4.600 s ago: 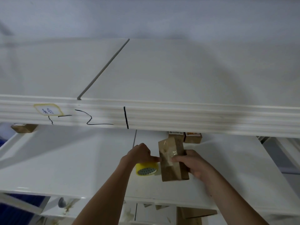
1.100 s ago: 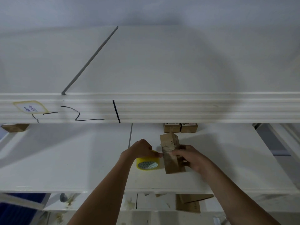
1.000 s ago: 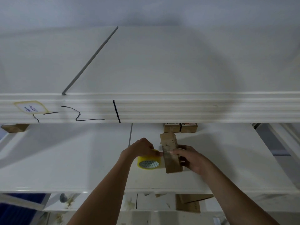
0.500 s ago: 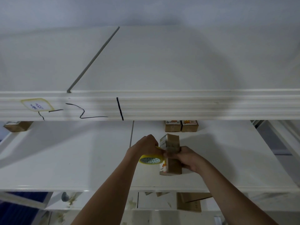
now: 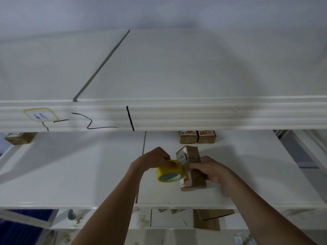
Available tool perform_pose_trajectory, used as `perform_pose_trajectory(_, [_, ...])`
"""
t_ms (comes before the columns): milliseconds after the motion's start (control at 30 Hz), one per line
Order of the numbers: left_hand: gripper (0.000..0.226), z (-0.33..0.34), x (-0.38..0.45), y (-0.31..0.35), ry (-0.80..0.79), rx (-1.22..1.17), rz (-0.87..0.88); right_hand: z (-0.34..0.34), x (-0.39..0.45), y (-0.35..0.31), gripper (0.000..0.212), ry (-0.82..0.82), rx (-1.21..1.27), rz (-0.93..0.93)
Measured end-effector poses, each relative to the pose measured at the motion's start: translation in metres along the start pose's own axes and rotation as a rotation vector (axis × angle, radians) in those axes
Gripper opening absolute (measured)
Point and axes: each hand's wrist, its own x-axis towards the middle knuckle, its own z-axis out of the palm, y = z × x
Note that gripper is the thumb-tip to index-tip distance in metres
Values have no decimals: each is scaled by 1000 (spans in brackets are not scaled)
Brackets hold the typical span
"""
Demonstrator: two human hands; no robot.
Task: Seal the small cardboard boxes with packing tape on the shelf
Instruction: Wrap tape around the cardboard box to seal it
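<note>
Nearest me, below the working shelf [image 5: 88,175], flat cardboard pieces [image 5: 207,221] lie on a lower level; out of the way.

My left hand [image 5: 152,160] curls over the top of the yellow tape roll [image 5: 169,172], gripping it hard against the left face of the box [image 5: 192,167]. I judge the roll sits that close so the strip stays short and taut as it wraps. My right hand [image 5: 208,169] holds the box, fingers pinching at its left edge by the roll, probably pinning the tape end down. The box stands on end on the shelf, tilted a little, label side toward the roll.

Room: front lip of the shelf is close under my forearms, so pulling the roll toward me risks dragging the box off. Bare white surface to the left and right of the hands gives space to swing the roll.

Farther back, two small boxes [image 5: 197,137] sit touching each other by the rear, well apart from mine. Another box [image 5: 19,137] far left. The upper shelf edge [image 5: 194,114] overhangs above; little headroom for lifting.
</note>
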Motion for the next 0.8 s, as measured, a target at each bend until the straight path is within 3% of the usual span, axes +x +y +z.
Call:
perform_pose_trajectory(200, [46, 4, 5, -4, 38, -22, -34, -6, -1, 3, 34, -11, 14, -11])
perform_pose_trajectory(367, [75, 8, 8, -7, 167, 167, -115, -13, -2, -2, 30, -29, 17, -40])
perform_pose_trajectory(533, [58, 6, 7, -3, 89, 239, -130, -14, -6, -3, 30, -57, 26, -59])
perform_pose_trajectory(800, [56, 8, 9, 2, 39, 235, -126, -10, -6, -4, 39, -125, 75, -100])
